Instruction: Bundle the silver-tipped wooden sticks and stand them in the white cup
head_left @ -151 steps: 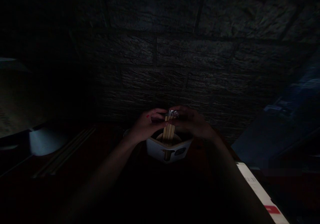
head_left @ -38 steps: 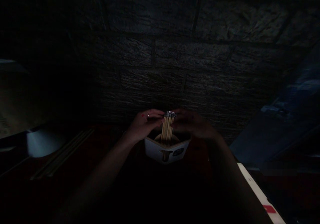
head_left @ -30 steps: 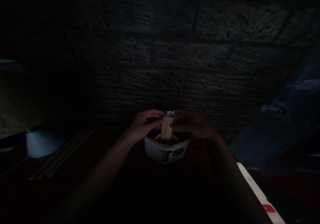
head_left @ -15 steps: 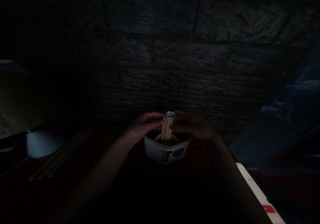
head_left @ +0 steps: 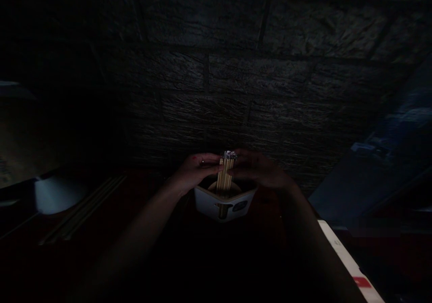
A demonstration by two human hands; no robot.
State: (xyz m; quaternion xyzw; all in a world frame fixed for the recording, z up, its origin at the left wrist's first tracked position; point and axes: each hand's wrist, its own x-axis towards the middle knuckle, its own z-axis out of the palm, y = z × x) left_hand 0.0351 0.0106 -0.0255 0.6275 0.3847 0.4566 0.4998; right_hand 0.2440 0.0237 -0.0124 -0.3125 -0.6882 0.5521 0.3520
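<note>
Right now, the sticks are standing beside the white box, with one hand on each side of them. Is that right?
Not quite: the sticks stand in the white box, not beside it. The head view shows them reaching down inside it, with the left hand on one side and the right hand on the other.

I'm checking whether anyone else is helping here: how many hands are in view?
2: the left hand at the left side of the stick bundle, and the right hand at its right side. Others could be hidden in the dark.
</note>
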